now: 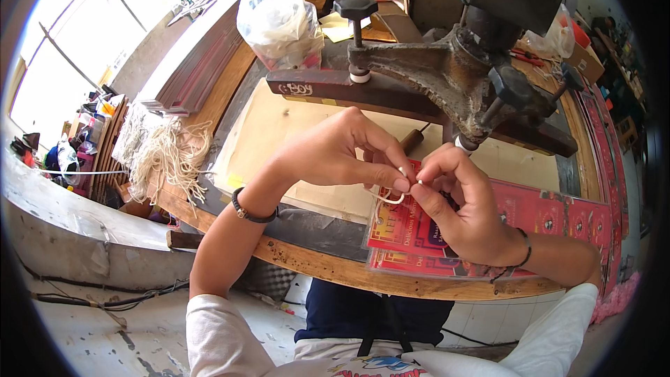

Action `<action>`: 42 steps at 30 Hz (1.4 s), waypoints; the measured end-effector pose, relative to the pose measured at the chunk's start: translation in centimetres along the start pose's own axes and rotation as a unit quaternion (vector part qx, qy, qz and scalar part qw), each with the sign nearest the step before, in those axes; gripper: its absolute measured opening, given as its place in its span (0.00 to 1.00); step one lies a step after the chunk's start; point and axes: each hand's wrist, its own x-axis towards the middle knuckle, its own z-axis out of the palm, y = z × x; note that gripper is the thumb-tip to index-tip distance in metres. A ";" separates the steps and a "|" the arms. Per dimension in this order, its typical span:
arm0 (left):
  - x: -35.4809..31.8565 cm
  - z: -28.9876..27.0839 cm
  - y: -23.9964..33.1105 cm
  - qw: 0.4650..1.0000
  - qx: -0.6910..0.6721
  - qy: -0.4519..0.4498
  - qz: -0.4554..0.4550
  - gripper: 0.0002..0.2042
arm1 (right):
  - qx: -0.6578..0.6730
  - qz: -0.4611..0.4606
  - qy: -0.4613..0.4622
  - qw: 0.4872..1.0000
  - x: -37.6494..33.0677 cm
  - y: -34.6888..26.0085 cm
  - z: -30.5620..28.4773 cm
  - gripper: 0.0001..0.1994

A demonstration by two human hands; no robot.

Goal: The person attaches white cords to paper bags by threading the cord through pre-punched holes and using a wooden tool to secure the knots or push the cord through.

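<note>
My left hand (335,153) and my right hand (464,202) meet above a red laminated card (398,234) that lies on the wooden bench edge. Both pinch a short white cord (391,199) that loops down between the fingertips. The left thumb and forefinger grip one end, the right fingers grip the other end close by. More red cards (558,213) stretch to the right under my right wrist.
A heavy cast-iron press (447,63) with black knobs stands just behind my hands. A bundle of white cords (171,153) lies at the left, a plastic bag (279,21) behind it, and stacked dark boards (199,63) at the far left.
</note>
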 end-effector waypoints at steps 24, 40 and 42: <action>0.2 0.2 -2.1 0.997 -0.062 -0.035 0.031 0.08 | 0.056 0.066 -0.015 0.996 0.0 -0.1 -0.1 0.06; 0.0 0.3 -1.6 0.992 -0.041 -0.097 0.071 0.11 | -0.017 -0.020 -0.070 0.997 0.4 -0.2 -0.1 0.10; 0.2 0.2 -1.1 0.994 -0.030 -0.088 0.055 0.12 | -0.011 -0.023 -0.055 0.998 0.4 -0.1 -0.1 0.10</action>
